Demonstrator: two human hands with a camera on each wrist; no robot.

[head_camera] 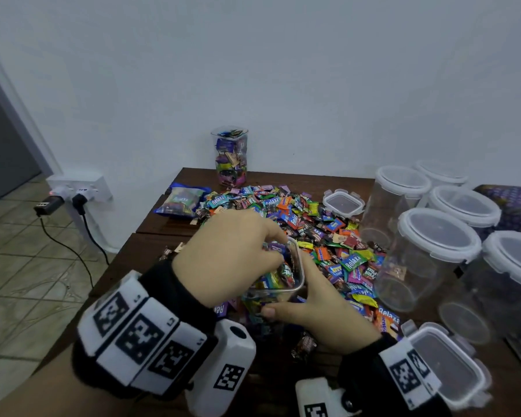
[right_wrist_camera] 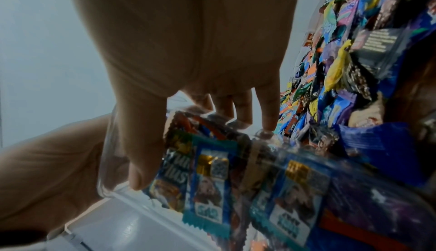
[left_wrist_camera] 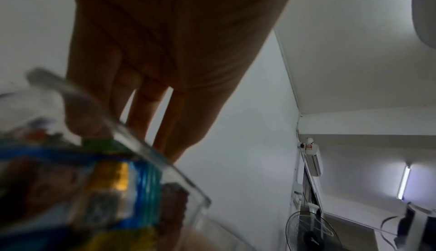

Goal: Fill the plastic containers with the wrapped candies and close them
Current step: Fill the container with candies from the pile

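A clear plastic container (head_camera: 297, 267) packed with wrapped candies sits tilted at the near edge of the candy pile (head_camera: 301, 218). My right hand (head_camera: 316, 308) grips it from the right, thumb on the near wall and fingers on the far side; the right wrist view shows that hand (right_wrist_camera: 188, 59) around the container (right_wrist_camera: 266, 163). My left hand (head_camera: 232, 251) lies over the mouth, fingers reaching down onto the candies inside. In the left wrist view those fingers (left_wrist_camera: 169, 117) look straight beside the rim (left_wrist_camera: 146, 154). Whether they hold a candy is hidden.
A filled open jar (head_camera: 230, 158) stands at the back by the wall. Several empty lidded containers (head_camera: 433, 257) crowd the right side. A loose lid (head_camera: 343, 202) lies beyond the pile, another lid (head_camera: 445, 362) near my right wrist. A candy bag (head_camera: 181, 201) lies back left.
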